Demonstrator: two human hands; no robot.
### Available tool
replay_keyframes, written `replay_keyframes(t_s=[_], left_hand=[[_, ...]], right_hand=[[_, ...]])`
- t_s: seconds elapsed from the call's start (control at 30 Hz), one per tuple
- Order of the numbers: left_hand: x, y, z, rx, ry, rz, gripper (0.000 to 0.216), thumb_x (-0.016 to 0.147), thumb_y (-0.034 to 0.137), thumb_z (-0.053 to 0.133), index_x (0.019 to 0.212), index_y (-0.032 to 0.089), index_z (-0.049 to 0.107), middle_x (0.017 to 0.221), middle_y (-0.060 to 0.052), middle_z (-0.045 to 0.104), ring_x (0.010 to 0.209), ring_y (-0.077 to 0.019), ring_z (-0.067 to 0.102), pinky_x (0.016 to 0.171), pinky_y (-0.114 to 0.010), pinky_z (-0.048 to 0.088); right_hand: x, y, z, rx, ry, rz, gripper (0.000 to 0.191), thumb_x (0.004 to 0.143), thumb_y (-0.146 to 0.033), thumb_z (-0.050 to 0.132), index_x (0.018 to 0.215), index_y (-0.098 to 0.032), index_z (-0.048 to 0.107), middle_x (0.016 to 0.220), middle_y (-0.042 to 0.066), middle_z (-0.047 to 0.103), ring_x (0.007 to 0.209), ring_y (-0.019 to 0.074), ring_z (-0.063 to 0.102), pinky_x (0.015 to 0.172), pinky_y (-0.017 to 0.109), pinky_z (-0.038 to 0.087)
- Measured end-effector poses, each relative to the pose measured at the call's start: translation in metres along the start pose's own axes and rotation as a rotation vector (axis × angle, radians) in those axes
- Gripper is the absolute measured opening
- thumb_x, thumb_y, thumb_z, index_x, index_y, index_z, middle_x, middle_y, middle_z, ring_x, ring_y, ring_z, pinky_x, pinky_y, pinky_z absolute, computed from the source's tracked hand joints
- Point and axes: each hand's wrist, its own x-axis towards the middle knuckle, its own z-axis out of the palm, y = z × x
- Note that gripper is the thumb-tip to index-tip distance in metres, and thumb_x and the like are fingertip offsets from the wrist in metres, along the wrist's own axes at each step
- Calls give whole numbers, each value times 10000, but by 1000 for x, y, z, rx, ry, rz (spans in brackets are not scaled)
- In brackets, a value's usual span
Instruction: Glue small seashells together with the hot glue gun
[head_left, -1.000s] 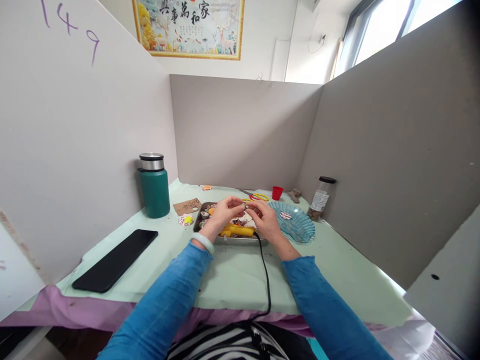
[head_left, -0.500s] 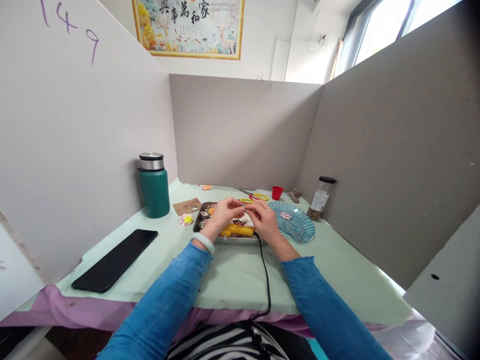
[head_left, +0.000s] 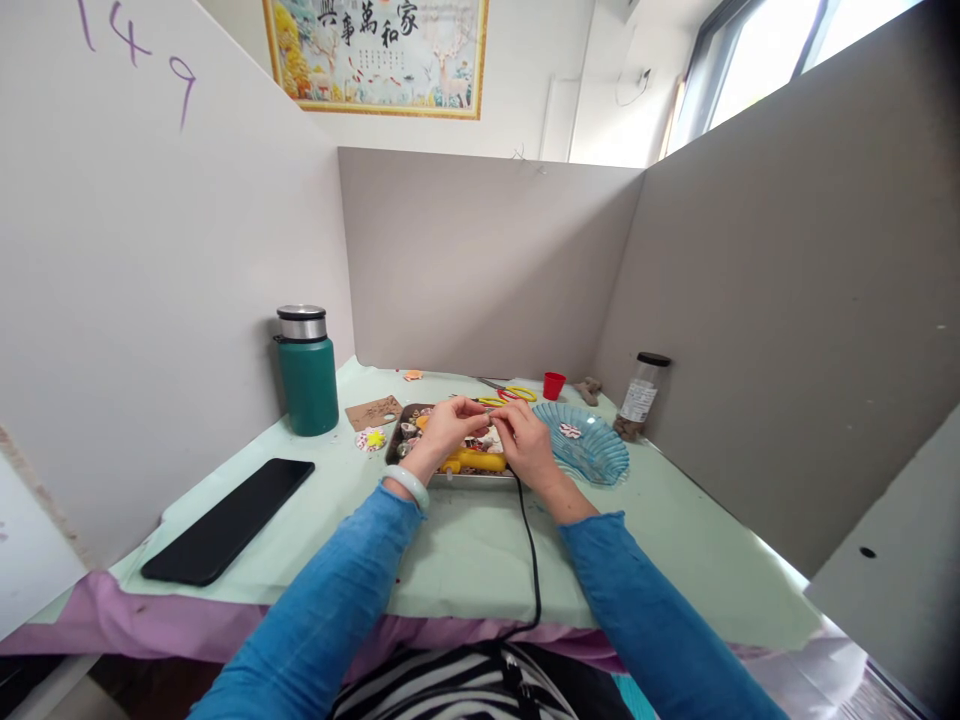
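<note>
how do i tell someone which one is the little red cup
Follow the pale green table to its far edge, under the back partition. Just right of the yellow-handled scissors and behind the blue glass dish stands the red cup: small, open-topped, and the only red thing there.

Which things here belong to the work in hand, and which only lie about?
In hand: left hand, right hand, small piece pinched between them, metal tray, yellow glue gun.
Lying about: green flask, black phone, red cup, scissors, blue dish, jar.
</note>
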Motion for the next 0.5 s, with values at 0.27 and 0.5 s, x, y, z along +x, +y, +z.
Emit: replay_keyframes(t_s=[0.27, 0.5], left_hand=[[1, -1, 1, 38, -12, 11, 242, 639, 271, 750, 765, 119, 611, 746, -37, 634, 655, -122, 598, 676, -293, 514], [1, 2, 2, -4, 7, 14, 269, 619, 246, 764, 785, 121, 593, 724, -19, 613, 628, -103, 579, 642, -265, 497]], right_hand=[[0, 0, 1, -23, 16, 48, 149, 904, -242, 425, 840, -209, 555, 838, 52, 574, 769, 175, 546, 679, 296, 433], [1, 2, -2, 146, 40, 221, 136, 907, -277, 404, 859, -203, 508, 744, 9, 572, 647, 146, 519, 620, 277, 405]])
